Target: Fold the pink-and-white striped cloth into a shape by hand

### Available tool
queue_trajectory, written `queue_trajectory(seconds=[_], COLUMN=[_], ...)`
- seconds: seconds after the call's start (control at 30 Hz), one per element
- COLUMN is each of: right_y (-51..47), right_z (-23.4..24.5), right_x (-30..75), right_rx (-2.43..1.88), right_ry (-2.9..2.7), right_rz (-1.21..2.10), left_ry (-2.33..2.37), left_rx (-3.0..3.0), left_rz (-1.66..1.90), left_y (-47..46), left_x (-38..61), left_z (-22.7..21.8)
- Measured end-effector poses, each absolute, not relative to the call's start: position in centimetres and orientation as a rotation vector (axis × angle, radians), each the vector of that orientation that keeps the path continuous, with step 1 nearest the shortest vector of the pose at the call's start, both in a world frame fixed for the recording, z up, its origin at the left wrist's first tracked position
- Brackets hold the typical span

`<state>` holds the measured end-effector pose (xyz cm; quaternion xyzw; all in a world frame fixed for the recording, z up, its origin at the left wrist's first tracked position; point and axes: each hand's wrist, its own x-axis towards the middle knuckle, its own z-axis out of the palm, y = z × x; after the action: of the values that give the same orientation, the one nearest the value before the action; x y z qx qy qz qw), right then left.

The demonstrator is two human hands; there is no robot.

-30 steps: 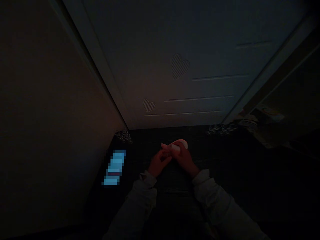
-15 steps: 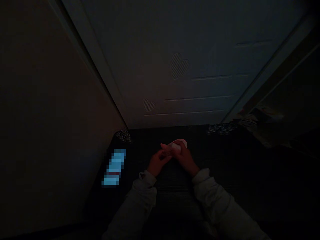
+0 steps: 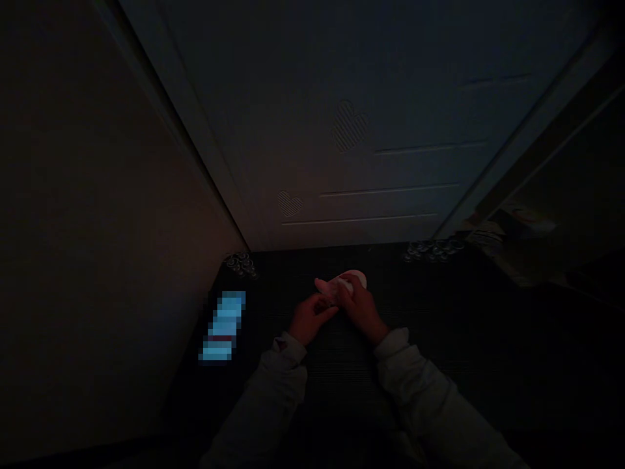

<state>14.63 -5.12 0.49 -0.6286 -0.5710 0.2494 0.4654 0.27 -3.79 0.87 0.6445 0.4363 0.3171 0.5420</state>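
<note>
The scene is very dark. My right hand [image 3: 361, 311] is curled round a small pale rounded object [image 3: 352, 281] held just above a dark ribbed floor mat [image 3: 342, 371]. My left hand [image 3: 308, 317] is beside it, its fingers pinched at the object's left end. I cannot make out what the object is. Both arms wear light long sleeves.
A lit phone screen [image 3: 223, 326] lies on the floor at the left. A white door with heart shapes [image 3: 349, 127] stands ahead, a wall on the left. Small shiny pieces lie in clusters at the door's left corner [image 3: 240, 262] and right corner [image 3: 432, 249]. Papers [image 3: 512, 228] sit at the right.
Hands stay almost in place; the fingers shift slightly round the pale object.
</note>
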Motion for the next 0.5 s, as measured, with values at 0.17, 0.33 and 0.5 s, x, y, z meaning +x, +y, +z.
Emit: queue_trajectory(seconds=[0.17, 0.33, 0.5], right_y=[-5.22, -5.34, -5.27], right_z=[0.58, 0.58, 0.37], right_x=[14.84, 14.99, 14.88], right_rx=[-1.521, -1.434, -1.431], right_ry=[-1.370, -1.441, -1.522], right_rz=[0.683, 0.706, 0.654], left_ry=[0.999, 1.016, 1.007], left_rx=[1.454, 1.407, 1.453], left_rz=[0.780, 0.785, 0.785], left_y=[-3.61, -3.55, -3.52], left_x=[0.25, 0.28, 0.21], left_z=[0.49, 0.68, 0.65])
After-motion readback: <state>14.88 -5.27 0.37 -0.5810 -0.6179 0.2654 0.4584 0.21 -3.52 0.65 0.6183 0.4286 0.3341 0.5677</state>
